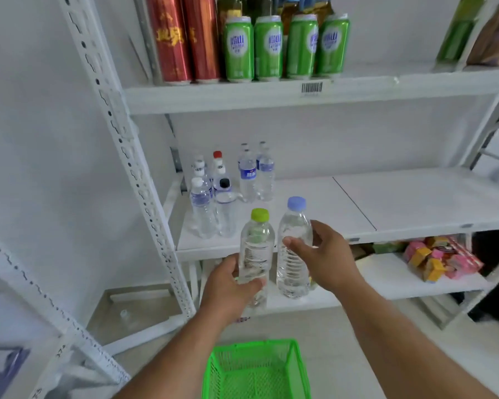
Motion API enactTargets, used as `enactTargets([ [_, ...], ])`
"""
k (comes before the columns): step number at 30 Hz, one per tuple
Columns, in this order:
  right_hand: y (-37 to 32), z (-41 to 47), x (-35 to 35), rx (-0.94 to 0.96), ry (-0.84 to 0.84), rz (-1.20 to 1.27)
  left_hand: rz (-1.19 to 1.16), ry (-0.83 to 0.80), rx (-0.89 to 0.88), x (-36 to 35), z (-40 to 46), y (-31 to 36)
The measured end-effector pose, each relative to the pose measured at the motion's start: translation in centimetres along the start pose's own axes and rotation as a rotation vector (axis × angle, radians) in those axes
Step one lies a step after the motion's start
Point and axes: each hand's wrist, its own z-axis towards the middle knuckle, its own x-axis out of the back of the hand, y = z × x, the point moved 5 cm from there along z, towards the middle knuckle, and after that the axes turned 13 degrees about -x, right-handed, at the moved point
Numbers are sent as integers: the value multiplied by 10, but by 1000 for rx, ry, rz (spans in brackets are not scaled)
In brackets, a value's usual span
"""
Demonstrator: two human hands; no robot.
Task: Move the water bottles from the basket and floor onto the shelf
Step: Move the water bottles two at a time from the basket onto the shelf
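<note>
My left hand [228, 286] grips a clear water bottle with a green cap [256, 249], held upright in front of the middle shelf [415, 208]. My right hand [320, 254] holds a second clear bottle with a pale blue cap [294, 243], just to the right of the first. Both bottles hang in the air near the shelf's front edge. Several water bottles [228, 191] stand at the shelf's left end. The green basket [257, 370] sits on the floor below my arms; no bottles show in the part I can see.
Green cans [285, 47] and red cans [185, 38] line the upper shelf. Pink and yellow packets [441, 260] lie on the lower shelf at the right. A white perforated upright [127, 156] stands left of the shelves. A small bottle [124, 316] lies on the floor behind it.
</note>
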Motion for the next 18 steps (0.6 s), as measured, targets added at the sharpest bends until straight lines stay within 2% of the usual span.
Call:
enactTargets([
  [18, 10, 97, 96, 89, -141, -1, -3, 187, 56, -105, 51, 42],
])
